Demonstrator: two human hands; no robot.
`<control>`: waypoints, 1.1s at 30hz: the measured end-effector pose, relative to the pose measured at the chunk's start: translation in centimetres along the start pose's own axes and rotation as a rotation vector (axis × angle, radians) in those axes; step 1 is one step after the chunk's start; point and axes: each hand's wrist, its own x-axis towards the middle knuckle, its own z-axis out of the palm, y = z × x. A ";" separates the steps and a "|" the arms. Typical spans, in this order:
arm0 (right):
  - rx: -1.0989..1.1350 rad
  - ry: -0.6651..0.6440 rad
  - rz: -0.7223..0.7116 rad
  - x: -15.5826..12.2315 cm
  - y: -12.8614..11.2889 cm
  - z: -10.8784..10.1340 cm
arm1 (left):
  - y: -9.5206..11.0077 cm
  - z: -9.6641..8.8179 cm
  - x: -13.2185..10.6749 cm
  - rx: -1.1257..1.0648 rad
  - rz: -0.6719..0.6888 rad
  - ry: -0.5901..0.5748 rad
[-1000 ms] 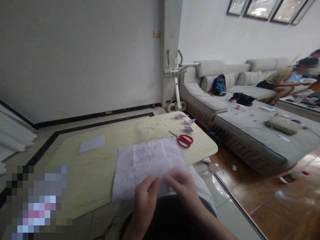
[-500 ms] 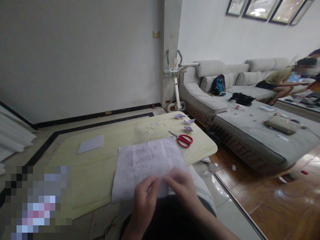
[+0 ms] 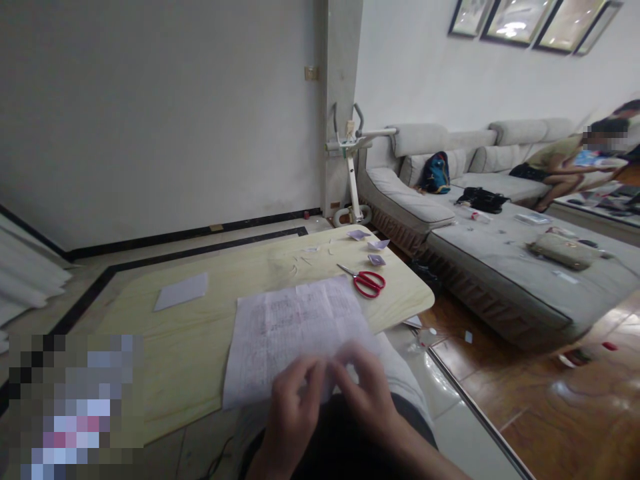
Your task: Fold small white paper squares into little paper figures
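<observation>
My left hand and my right hand meet over the near edge of a large creased, printed paper sheet. The fingertips of both are pinched close together, slightly smeared by motion. Whatever lies between them is too blurred and hidden to name. Beyond the sheet, red-handled scissors lie with blades pointing away to the left. Past these sit several small folded purple paper pieces, one of them a folded paper piece nearest the scissors.
Thin paper scraps lie on the pale wooden table, with a white folded paper at its left. A grey sofa holding bags stands to the right; a person sits at its far end.
Both hands stay pinched together, with small finger movements, and the right hand has shifted slightly. The sheet, scissors and folded pieces lie as before.
</observation>
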 end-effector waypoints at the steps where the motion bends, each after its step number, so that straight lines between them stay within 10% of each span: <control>1: 0.011 0.014 0.013 0.0 0.0 -0.1 | 0.1 0.1 0.0 -0.020 -0.040 -0.011; 17: -0.082 -0.039 0.062 -0.4 1.4 -0.1 | -1.3 0.1 -0.3 0.001 -0.160 -0.133; 33: 0.007 -0.210 0.119 -1.1 1.8 -0.2 | -1.4 0.3 -1.3 -0.166 -0.298 0.055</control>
